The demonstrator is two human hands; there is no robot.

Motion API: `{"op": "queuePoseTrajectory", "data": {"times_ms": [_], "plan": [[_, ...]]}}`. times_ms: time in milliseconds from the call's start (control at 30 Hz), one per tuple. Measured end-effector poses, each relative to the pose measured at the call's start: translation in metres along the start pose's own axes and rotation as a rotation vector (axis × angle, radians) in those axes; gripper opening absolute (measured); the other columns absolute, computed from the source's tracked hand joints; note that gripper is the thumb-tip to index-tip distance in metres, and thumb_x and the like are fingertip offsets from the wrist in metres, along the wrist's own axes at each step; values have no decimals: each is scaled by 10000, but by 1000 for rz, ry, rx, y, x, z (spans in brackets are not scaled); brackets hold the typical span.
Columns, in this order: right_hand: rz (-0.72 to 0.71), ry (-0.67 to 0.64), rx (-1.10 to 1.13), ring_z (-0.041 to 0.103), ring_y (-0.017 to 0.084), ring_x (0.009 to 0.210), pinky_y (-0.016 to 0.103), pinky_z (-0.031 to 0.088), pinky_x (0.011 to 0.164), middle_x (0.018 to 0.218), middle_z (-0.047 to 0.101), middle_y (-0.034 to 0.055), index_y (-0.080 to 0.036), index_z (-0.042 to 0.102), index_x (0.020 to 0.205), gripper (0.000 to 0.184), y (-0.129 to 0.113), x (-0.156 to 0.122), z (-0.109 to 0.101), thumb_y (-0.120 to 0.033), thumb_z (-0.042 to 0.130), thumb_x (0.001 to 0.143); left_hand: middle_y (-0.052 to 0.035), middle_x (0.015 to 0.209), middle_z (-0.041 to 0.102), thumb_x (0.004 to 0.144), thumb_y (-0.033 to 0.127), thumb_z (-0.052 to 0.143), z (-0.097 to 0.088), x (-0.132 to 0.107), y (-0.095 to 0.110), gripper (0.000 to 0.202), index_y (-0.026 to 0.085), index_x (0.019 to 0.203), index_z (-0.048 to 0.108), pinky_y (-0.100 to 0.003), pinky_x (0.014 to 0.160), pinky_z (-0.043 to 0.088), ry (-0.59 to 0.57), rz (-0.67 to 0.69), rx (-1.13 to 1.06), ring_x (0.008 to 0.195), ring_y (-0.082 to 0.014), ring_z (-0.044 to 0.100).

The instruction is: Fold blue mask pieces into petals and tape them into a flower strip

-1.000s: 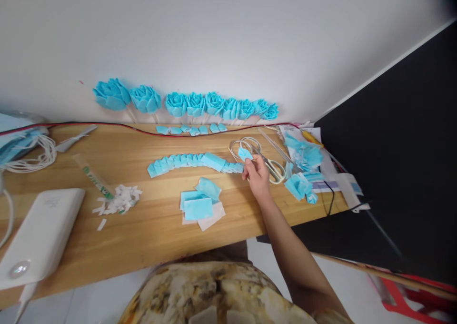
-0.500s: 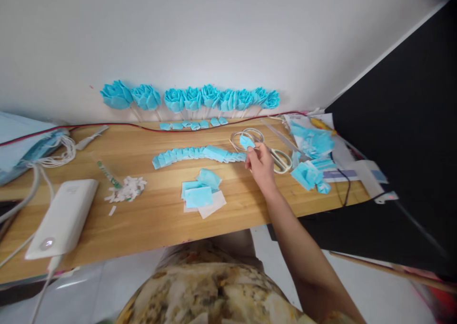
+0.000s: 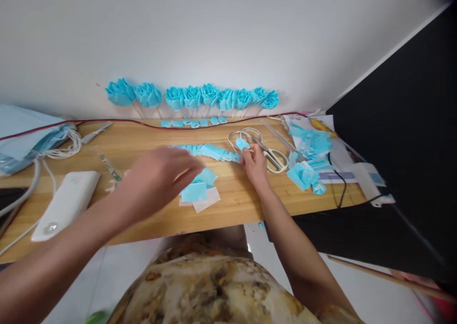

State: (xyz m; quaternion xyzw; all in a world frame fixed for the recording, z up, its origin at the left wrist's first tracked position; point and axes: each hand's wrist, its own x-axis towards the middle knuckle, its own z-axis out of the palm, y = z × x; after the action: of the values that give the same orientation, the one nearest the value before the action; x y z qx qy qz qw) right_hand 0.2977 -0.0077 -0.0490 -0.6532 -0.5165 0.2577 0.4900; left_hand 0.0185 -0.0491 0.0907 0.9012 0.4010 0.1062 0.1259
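Between its thumb and fingers, my right hand pinches a small light-blue folded petal. This hand is at the right end of a curved row of overlapping blue petals. My left hand hovers over the table, smeared by motion, so its fingers are unclear. It covers the left part of the row and part of a small stack of blue rectangular pieces, which has white sheets under it. Scissors with pale handles lie just beyond my right hand.
Blue flowers on sticks lean against the wall behind several loose petals. Blue scraps lie at the right. A white power bank, a cable and a blue bag occupy the left. A red-black wire crosses the back.
My left hand has come in from the left over the table, in front of the petal row. My right hand still pinches the petal and has barely moved. The view has shifted slightly.
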Motion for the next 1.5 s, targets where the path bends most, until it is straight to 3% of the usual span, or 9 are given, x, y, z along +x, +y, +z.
{"op": "queuePoseTrajectory", "data": {"times_ms": [133,267,400,567,933,1133,1233,1367,1500], "plan": [[-8,-28,-58,541,192,533,310,391,577,545,556,-58,-268,493,898,126,3,0,1,-393,490,916,-70,1022,752,947,292,479,39,137,-20,303,195,991,763,-304,840,443,-58,2,19,973,-225,653],[-25,-64,-78,560,201,548,313,391,577,565,579,-47,-272,483,910,132,4,-1,-1,-401,472,936,-31,1022,777,869,374,608,71,191,-33,261,230,1001,781,-250,697,406,-290,-7,8,940,-208,665],[-34,-106,-25,581,213,569,311,388,555,585,593,-33,-282,477,913,132,2,-3,-2,-408,467,949,-45,960,776,877,387,582,86,198,-40,292,204,983,783,-258,652,388,-413,76,-26,836,-199,662],[-37,-163,-52,604,219,600,312,398,565,656,655,-10,-278,481,935,129,-5,-7,-3,-403,460,961,-54,882,757,820,364,612,95,200,-44,274,198,972,767,-273,645,384,-439,65,-24,767,-207,643],[-6,-203,-32,597,167,524,287,418,581,703,704,-24,-266,497,967,134,-11,-9,-2,-397,472,963,-58,897,764,816,249,545,96,192,-58,217,192,858,750,-275,700,390,-385,205,84,820,-194,659],[68,-138,109,511,137,457,259,385,518,509,534,-81,-250,520,925,164,-12,-8,-1,-413,522,930,-76,857,760,793,195,550,92,200,-85,170,169,744,711,-303,733,387,-345,113,170,801,-217,664],[137,-100,238,438,110,428,238,336,463,491,468,-97,-238,522,888,195,-10,-4,-1,-430,557,893,-87,897,771,818,221,561,93,202,-90,185,174,808,739,-308,772,412,-323,65,143,850,-234,683],[183,-123,346,422,92,439,225,318,452,510,471,-93,-223,539,840,213,-8,-2,1,-426,605,845,-104,1179,744,926,252,450,82,198,-89,357,183,1141,726,-310,870,456,-279,3,67,1070,-253,675],[179,-157,416,412,83,450,220,314,461,514,477,-90,-216,551,807,212,-14,-4,0,-409,638,823,-96,1261,709,965,307,405,60,169,-72,411,178,1230,691,-354,980,466,-21,-22,-118,1155,-257,638]]}}
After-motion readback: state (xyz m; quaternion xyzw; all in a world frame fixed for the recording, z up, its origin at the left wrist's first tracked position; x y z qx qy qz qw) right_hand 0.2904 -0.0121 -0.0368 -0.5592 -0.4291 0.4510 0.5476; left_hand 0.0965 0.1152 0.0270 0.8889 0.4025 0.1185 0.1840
